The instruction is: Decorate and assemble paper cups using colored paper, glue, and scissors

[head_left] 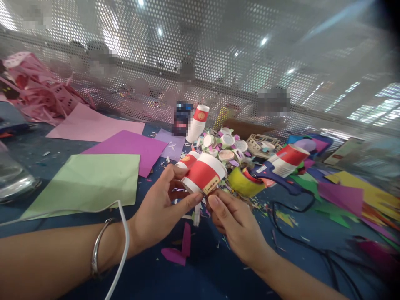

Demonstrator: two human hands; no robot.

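Note:
A red and white paper cup [204,173] is held tilted on its side above the blue table [218,271]. My left hand [162,210] grips its base from the left, thumb and fingers wrapped around it. My right hand [234,223] pinches the cup's lower edge near a yellow label. A second red and white cup [188,159] peeks out just behind the held one. A metal bangle [99,248] circles my left wrist, and a white cable [123,246] runs over my forearm.
A blue glue gun [275,173] lies right of the cup beside a yellow cup [243,183] and another red cup [289,158]. Green paper [90,183], purple paper [128,148] and pink paper [93,125] lie left. Paper flowers [225,146], scraps and a black cable [300,241] clutter the right.

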